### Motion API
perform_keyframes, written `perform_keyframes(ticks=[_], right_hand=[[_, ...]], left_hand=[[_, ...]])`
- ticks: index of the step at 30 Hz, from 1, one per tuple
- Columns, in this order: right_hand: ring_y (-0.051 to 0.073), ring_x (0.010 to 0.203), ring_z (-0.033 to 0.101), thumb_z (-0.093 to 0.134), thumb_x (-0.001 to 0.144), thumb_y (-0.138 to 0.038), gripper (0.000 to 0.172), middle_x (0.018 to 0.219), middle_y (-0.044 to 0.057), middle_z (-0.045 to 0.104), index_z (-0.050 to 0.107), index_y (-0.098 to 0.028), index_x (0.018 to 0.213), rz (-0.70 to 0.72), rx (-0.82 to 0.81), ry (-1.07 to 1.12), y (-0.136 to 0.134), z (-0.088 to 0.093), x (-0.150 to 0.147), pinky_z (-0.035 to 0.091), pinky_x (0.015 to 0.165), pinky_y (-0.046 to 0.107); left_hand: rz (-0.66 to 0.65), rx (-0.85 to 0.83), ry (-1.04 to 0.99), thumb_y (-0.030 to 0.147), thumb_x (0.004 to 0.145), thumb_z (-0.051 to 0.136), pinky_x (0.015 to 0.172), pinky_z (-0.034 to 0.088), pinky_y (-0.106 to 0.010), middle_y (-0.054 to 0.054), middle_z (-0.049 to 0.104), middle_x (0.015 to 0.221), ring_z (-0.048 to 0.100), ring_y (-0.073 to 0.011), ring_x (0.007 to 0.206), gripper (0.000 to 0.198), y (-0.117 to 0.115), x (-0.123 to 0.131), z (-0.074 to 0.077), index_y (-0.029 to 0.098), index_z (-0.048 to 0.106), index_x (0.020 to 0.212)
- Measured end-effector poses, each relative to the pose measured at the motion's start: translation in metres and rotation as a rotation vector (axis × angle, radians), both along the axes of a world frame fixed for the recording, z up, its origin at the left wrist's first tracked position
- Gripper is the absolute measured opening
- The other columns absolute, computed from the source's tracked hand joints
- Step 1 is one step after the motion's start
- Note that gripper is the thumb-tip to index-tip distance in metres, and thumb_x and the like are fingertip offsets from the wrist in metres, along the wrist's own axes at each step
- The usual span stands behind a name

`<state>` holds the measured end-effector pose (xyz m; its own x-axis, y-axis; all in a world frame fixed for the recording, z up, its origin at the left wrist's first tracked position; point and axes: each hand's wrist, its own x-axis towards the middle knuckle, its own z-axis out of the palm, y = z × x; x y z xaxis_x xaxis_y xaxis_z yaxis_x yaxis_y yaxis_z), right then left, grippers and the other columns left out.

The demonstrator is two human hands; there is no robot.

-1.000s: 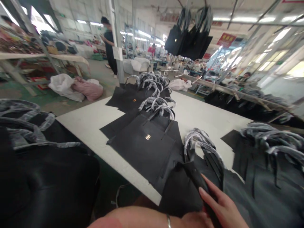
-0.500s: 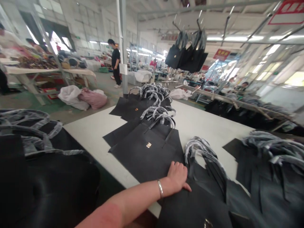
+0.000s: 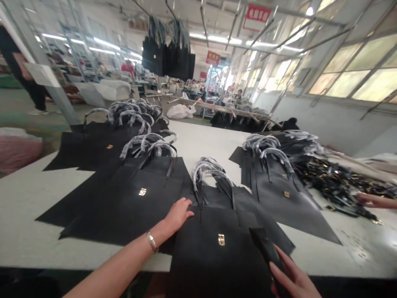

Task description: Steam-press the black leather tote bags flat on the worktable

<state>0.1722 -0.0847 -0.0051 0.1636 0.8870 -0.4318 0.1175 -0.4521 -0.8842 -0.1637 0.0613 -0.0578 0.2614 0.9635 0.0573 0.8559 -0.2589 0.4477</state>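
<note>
A black tote bag (image 3: pixel 214 260) with a gold clasp lies in front of me, its plastic-wrapped handles (image 3: pixel 214 174) pointing away. My left hand (image 3: pixel 178 215) rests at its upper left corner, thumb and fingers apart. Wrapped around a dark, narrow black piece (image 3: pixel 263 244) over the bag's right side are the fingers of my right hand (image 3: pixel 290 273); the piece's exact kind is unclear. Left of the bag is a stack of similar black bags (image 3: pixel 124 207), close to my left hand.
More black bags (image 3: pixel 93 140) lie at the back left and a fanned stack (image 3: pixel 279 203) at the right on the white table (image 3: pixel 204 134). A heap of black straps with gold hardware (image 3: pixel 335 182) sits farther right, beside another person's hand (image 3: pixel 375 200). Bags (image 3: pixel 167 54) hang overhead.
The view has swung right, bringing the strap heap and another person's hand into sight. My right hand has entered with the black piece. My left hand stays by the front bag's upper left edge.
</note>
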Motion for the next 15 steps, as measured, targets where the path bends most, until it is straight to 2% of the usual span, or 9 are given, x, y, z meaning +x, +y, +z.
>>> perform_keyframes(ticks=[4,6,8,10,12,14,15], right_hand=[[0.018,0.047,0.058,0.066,0.073,-0.059,0.096,0.057,-0.004,0.062,0.023,-0.011,0.144,-0.002,0.034,0.0,0.002,-0.011,0.007,0.047,0.046,0.029],[0.019,0.047,0.058,0.066,0.073,-0.059,0.098,0.055,-0.003,0.062,0.021,-0.009,0.144,0.005,0.033,-0.012,0.002,-0.012,0.009,0.047,0.046,0.03],[0.02,0.048,0.058,0.069,0.07,-0.059,0.102,0.058,-0.002,0.063,0.02,-0.007,0.143,0.009,0.028,-0.016,0.001,-0.01,0.011,0.048,0.046,0.031],[0.021,0.05,0.059,0.073,0.065,-0.058,0.104,0.063,-0.001,0.064,0.022,-0.007,0.141,-0.012,0.01,-0.021,-0.002,-0.007,0.014,0.048,0.046,0.031],[0.021,0.052,0.061,0.075,0.062,-0.058,0.1,0.065,-0.001,0.064,0.029,-0.009,0.137,-0.054,-0.016,-0.023,-0.005,-0.004,0.016,0.049,0.047,0.032],[0.022,0.052,0.061,0.077,0.059,-0.058,0.094,0.064,-0.001,0.064,0.036,-0.012,0.131,-0.11,-0.024,-0.017,-0.008,0.0,0.018,0.049,0.048,0.032],[0.021,0.052,0.061,0.077,0.058,-0.057,0.092,0.064,-0.001,0.064,0.039,-0.013,0.128,-0.139,-0.018,-0.015,-0.01,0.001,0.018,0.049,0.048,0.031]], left_hand=[[-0.021,0.058,-0.107,0.02,0.083,0.06,0.09,0.044,-0.025,-0.002,0.067,0.101,0.061,-0.0164,0.097,0.019,0.001,-0.008,0.026,0.02,0.064,0.101],[0.028,0.124,-0.171,0.025,0.083,0.057,0.092,0.043,-0.027,0.0,0.068,0.103,0.061,-0.0174,0.098,0.019,0.007,-0.029,0.045,0.022,0.066,0.1],[0.118,0.177,-0.16,0.033,0.083,0.055,0.091,0.044,-0.03,0.0,0.069,0.102,0.062,-0.0198,0.096,0.022,0.015,-0.065,0.064,0.023,0.067,0.098],[0.259,0.2,-0.049,0.04,0.082,0.052,0.089,0.045,-0.032,-0.001,0.069,0.098,0.062,-0.0218,0.094,0.028,0.024,-0.109,0.079,0.023,0.067,0.098],[0.415,0.192,0.125,0.043,0.085,0.044,0.088,0.044,-0.033,-0.002,0.067,0.096,0.06,-0.0221,0.093,0.036,0.031,-0.148,0.088,0.019,0.067,0.1],[0.563,0.236,0.309,0.041,0.088,0.036,0.087,0.043,-0.036,-0.006,0.062,0.101,0.057,-0.0247,0.098,0.044,0.036,-0.164,0.089,0.013,0.062,0.108],[0.605,0.277,0.368,0.04,0.089,0.035,0.087,0.043,-0.037,-0.009,0.059,0.105,0.055,-0.0265,0.101,0.045,0.038,-0.161,0.085,0.01,0.059,0.113]])
